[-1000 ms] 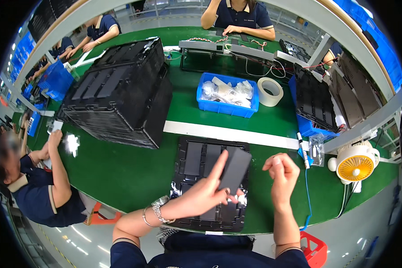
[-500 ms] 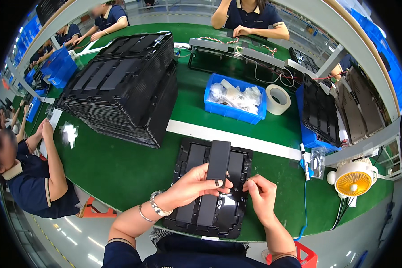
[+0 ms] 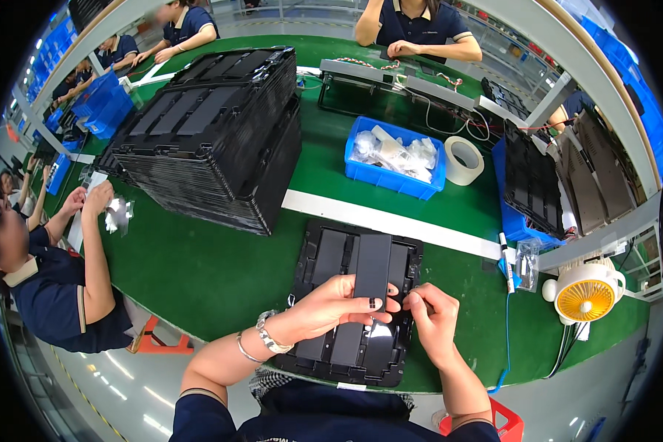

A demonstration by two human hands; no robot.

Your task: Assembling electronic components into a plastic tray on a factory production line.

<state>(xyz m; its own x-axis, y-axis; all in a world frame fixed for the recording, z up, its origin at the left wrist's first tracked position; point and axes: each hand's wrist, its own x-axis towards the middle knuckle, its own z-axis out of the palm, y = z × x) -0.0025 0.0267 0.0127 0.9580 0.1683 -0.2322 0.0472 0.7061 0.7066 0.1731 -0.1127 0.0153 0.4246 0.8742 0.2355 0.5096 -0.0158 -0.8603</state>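
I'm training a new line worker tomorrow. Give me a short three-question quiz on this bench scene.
1. True or false: the left hand holds a flat black rectangular panel above the black compartmented plastic tray.
2. What touches the panel's lower end? A) right hand B) white tape roll C) yellow desk fan
3. Fill in: the small bagged parts lie in a ____ plastic bin.

Key: 1 true; 2 A; 3 blue.
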